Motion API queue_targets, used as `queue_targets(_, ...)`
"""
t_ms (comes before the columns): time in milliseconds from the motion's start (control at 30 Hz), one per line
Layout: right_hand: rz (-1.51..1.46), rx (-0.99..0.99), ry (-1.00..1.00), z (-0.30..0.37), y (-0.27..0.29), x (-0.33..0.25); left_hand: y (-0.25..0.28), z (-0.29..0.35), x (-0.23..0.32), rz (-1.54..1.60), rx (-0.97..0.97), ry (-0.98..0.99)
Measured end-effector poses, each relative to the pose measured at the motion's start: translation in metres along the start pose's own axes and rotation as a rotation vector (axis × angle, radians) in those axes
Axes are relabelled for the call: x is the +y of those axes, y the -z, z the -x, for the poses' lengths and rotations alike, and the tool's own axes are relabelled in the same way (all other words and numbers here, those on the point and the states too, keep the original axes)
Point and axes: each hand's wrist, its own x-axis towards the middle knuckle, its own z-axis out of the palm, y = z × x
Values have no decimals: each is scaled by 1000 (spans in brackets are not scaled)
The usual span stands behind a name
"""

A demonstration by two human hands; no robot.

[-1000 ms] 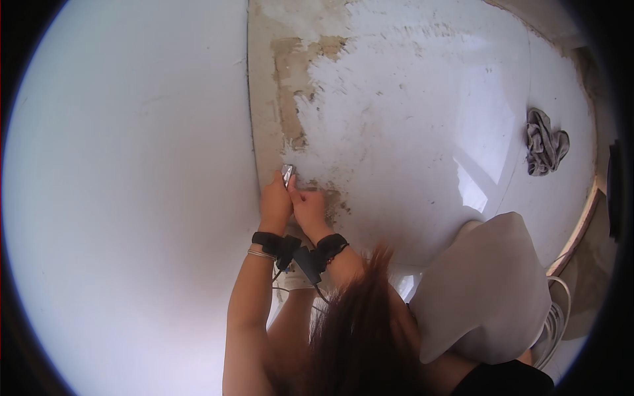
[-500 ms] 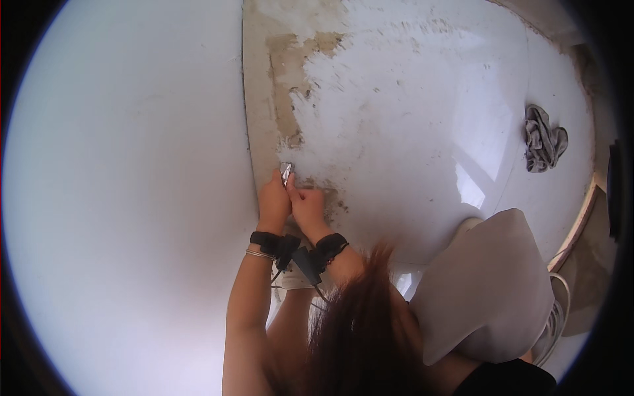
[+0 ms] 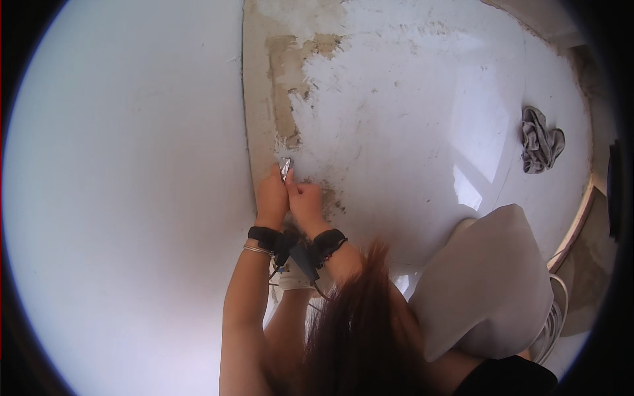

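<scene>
A small, shiny metal scraper-like tool (image 3: 285,167) sticks out beyond my fingers, its tip at the white, smeared floor tile (image 3: 396,125). My left hand (image 3: 271,197) is closed around it. Pressed against the left, my right hand (image 3: 307,201) is closed too, with its thumb and fingers at the tool's near end. The part inside my fingers is hidden. Brown, patchy residue (image 3: 285,119) lies on the tile just ahead of the tip, and more brown spots (image 3: 335,201) show beside my right hand.
A white wall (image 3: 132,165) rises along the left, meeting the floor at a dark seam. A crumpled grey rag (image 3: 541,140) lies at far right. Pale grey cloth (image 3: 485,284) covers my bent knee. Coiled cable (image 3: 556,320) is near the right edge, and a white shoe (image 3: 294,280) is below my wrists.
Both hands, with the metal tool between them, have shifted slightly forward and a little left. The grip looks the same.
</scene>
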Motion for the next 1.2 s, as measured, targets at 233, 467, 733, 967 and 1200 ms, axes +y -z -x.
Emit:
queue_targets(233,59,39,141,-7,-5,-23,9,-14,-9,-33,79,-74)
queue_targets(467,103,56,29,-10,9,-26,2,-18,6,-15,33,-25)
queue_targets(733,-48,-40,44,-3,-7,-17,12,-12,-13,-44,2,-20)
queue_targets(967,195,14,-49,-28,17,-43,13,-31,21,-39,35,-84)
queue_targets(1200,358,115,-109,-3,5,-56,15,-11,14,-56,-101,38)
